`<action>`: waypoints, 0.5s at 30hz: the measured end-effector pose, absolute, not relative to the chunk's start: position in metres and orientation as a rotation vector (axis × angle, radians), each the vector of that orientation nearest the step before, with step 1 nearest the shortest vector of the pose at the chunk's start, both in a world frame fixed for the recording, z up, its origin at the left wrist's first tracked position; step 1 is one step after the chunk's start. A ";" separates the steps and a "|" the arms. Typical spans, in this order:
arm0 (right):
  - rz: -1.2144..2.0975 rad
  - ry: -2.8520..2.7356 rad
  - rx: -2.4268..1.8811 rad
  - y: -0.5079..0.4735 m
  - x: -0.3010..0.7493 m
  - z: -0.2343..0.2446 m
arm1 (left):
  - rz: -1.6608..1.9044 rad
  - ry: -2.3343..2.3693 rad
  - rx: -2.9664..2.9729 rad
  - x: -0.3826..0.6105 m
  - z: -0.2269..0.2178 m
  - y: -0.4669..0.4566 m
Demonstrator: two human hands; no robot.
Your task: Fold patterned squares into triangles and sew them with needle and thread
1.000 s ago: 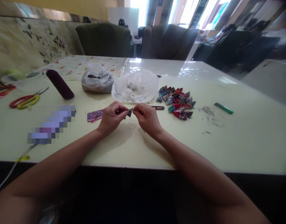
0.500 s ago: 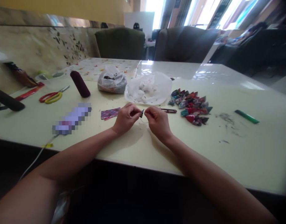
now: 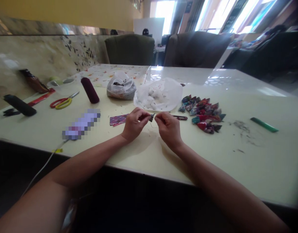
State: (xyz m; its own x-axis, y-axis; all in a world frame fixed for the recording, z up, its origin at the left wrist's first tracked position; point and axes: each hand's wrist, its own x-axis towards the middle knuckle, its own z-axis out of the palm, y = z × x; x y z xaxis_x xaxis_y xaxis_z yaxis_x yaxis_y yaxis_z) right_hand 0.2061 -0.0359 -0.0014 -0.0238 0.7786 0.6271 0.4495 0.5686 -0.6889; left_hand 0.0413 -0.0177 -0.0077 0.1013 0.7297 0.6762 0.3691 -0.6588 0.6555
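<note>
Over the table's near middle, my left hand (image 3: 136, 124) pinches a small dark piece of cloth (image 3: 152, 117) between thumb and fingertips. Close to its right side is my right hand (image 3: 168, 127), fingers pressed together; what they grip is too small to make out. A thin dark thread (image 3: 151, 124) hangs below the cloth piece, between the hands. Partly hidden behind my left hand lie patterned fabric pieces (image 3: 118, 119). Thread snips (image 3: 181, 117) rest just behind my right hand. To the right sit several small pointed stuffed cloth pieces (image 3: 203, 113) in rows.
A white bag with stuffing (image 3: 158, 95) and a second plastic bag (image 3: 121, 87) stand behind my hands. Left are scissors (image 3: 63, 102), a maroon thread spool (image 3: 90, 90), a dark spool (image 3: 20, 105) and a blurred device (image 3: 82, 124) on a cable. A green tube (image 3: 264, 125) lies right.
The whole view has shifted slightly, so everything appears a little further right and lower. Both hands keep their pinched hold close together, with the small cloth piece still in the left.
</note>
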 end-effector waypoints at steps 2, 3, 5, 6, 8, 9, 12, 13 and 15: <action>0.361 -1.651 -1.030 -0.036 0.206 -0.001 | 1.564 1.085 1.980 0.041 -0.009 -0.018; 0.360 -1.651 -1.027 -0.035 0.206 -0.001 | 1.551 1.088 1.929 0.042 -0.009 -0.018; 0.360 -1.654 -1.029 -0.034 0.206 -0.001 | 1.526 1.088 1.832 0.042 -0.009 -0.018; 0.362 -1.657 -1.030 -0.034 0.206 -0.001 | 1.516 1.086 1.791 0.042 -0.008 -0.018; 0.365 -1.661 -1.027 -0.033 0.207 -0.001 | 1.499 1.082 1.726 0.042 -0.006 -0.018; 0.367 -1.663 -1.025 -0.033 0.207 -0.001 | 1.494 1.079 1.703 0.042 -0.005 -0.018; 0.371 -1.670 -1.033 -0.033 0.207 0.000 | 1.490 1.079 1.680 0.042 -0.003 -0.018; 0.371 -1.674 -1.038 -0.033 0.207 0.000 | 1.493 1.081 1.683 0.042 -0.002 -0.018; 0.369 -1.678 -1.045 -0.033 0.207 0.001 | 1.497 1.087 1.696 0.042 -0.001 -0.018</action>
State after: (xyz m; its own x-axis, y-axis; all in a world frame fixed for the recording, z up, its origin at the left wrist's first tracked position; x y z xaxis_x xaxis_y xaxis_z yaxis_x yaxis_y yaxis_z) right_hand 0.2066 -0.0330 0.0007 -0.0414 0.7843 0.6189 0.4521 0.5671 -0.6884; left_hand 0.0417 -0.0181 -0.0014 0.0182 0.8810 0.4727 0.1764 -0.4682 0.8658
